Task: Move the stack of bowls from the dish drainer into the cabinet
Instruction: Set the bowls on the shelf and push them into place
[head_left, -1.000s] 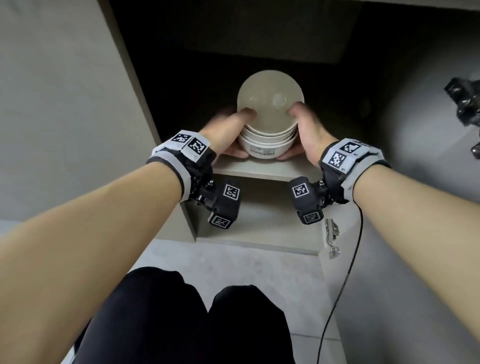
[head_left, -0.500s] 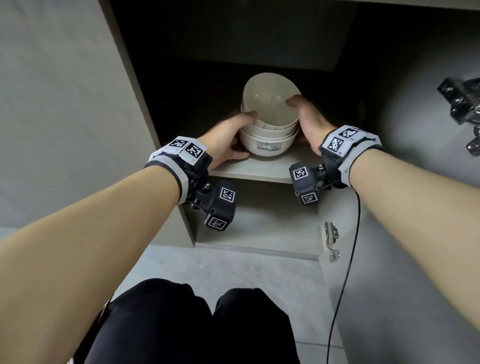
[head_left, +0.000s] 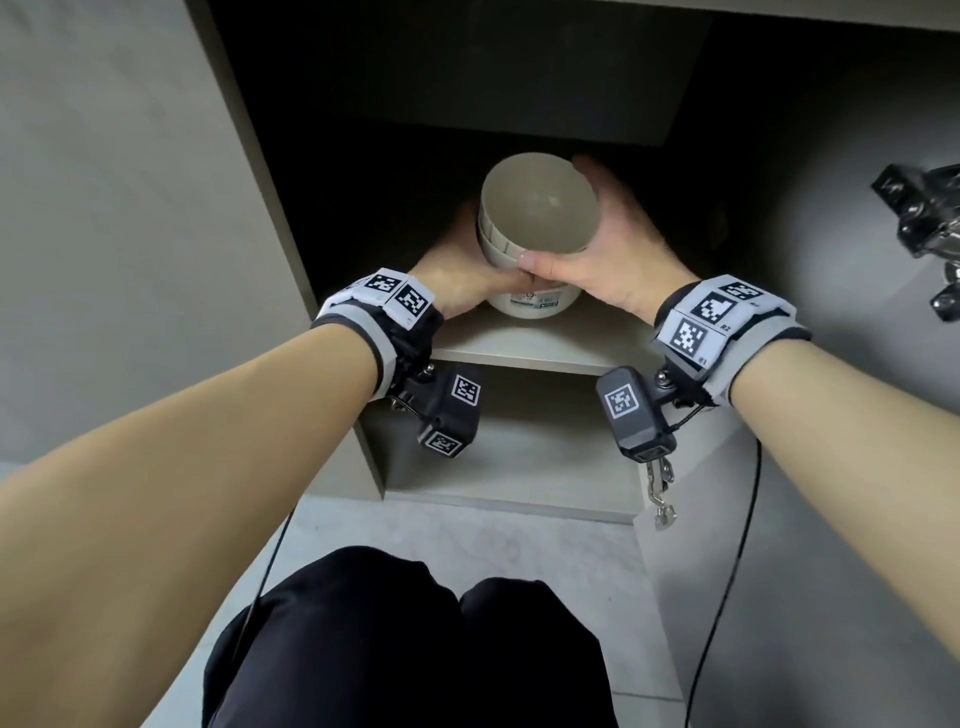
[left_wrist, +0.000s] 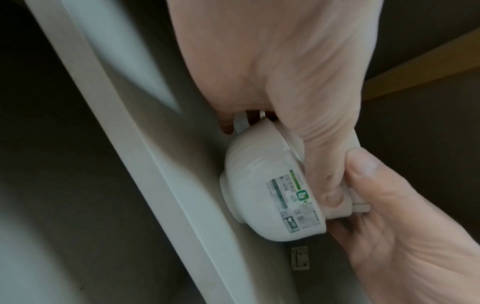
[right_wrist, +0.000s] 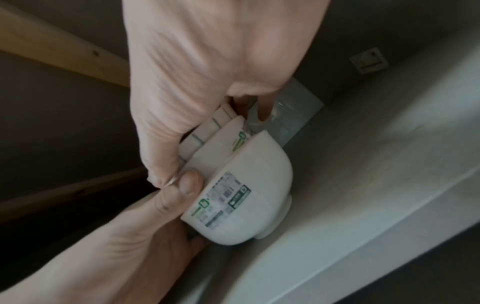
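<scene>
Bowls, a nested stack of white ceramic ones (head_left: 535, 244), sat on the grey cabinet shelf (head_left: 524, 345); left hand (head_left: 462, 280) and right hand (head_left: 618, 260) gripped them, release remaining.

Place: I read this as a home kitchen, seen low down at an open cabinet (head_left: 291, 218).
Cabinet: I see grey-beige panels, a dark interior and a pale shelf (head_left: 519, 345) inside.
Hardware: a metal door hinge (head_left: 660, 488) sits on the open door's edge at the right.
Tableware: a stack of bowls (head_left: 535, 228), white with retail labels, stands on that shelf.
Floor: pale grey tiles (head_left: 467, 530) run below the cabinet.
</scene>
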